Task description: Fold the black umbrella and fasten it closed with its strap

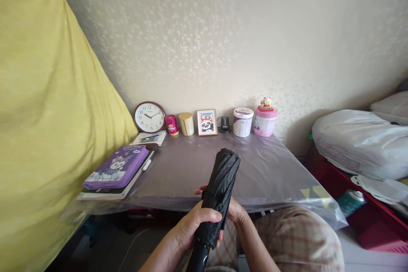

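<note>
A folded black umbrella (221, 176) points up and away from me in front of the table's near edge, tilted a little to the right. My left hand (195, 221) is wrapped round its lower part, thumb across the front, just above the dark handle (198, 259). From the right side my right hand (235, 211) reaches behind the canopy. Its fingertips show past the umbrella's left edge, and the rest of its fingers are hidden. The canopy folds lie close around the shaft.
On the plastic-covered table (178, 170), a purple case (117, 168) lies on books at left. Along the wall stand a clock (149, 117), tins, a framed panda picture (207, 122) and tubs. A yellow curtain (47, 114) hangs left; a red crate (369, 225) stands right.
</note>
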The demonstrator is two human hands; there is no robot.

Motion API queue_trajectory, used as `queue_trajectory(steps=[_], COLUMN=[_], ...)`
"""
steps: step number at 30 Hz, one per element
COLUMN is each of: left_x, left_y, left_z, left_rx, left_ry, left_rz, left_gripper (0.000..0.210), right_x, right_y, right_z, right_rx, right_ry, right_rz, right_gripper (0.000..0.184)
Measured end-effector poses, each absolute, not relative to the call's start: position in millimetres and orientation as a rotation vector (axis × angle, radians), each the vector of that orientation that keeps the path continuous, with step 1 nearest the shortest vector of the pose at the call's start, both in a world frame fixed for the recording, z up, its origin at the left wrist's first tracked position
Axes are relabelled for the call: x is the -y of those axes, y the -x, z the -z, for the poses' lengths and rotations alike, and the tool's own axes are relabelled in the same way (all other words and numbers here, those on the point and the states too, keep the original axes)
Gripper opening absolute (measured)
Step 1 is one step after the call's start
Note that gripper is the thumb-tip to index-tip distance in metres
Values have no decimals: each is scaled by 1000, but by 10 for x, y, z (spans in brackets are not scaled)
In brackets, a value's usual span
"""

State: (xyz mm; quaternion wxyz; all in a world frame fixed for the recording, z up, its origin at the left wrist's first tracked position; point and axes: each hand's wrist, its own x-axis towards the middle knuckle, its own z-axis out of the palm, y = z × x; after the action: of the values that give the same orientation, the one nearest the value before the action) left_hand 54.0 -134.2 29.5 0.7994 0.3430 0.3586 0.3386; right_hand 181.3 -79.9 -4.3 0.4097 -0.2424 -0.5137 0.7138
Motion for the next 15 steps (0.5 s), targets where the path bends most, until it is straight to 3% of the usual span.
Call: queue_trajectory(steps=[6, 11, 15], left_x=[1381, 1401, 1401], left_y=[-537, -566, -543], left_z=[-281, -294, -342], left_rx=[-736, -733, -762], left_ry=[-726, -729, -743], left_rz=[-678, -663, -684], left_gripper=[28, 31, 33], right_x=[819, 867, 871], right_y=[-1833, -1741, -1755], right_z=[207, 288, 312], right_rx=[1384, 1344, 1201], right_ry=[686, 631, 738], right_rz=[-1767, -1816, -1675], right_gripper=[29, 31, 22])
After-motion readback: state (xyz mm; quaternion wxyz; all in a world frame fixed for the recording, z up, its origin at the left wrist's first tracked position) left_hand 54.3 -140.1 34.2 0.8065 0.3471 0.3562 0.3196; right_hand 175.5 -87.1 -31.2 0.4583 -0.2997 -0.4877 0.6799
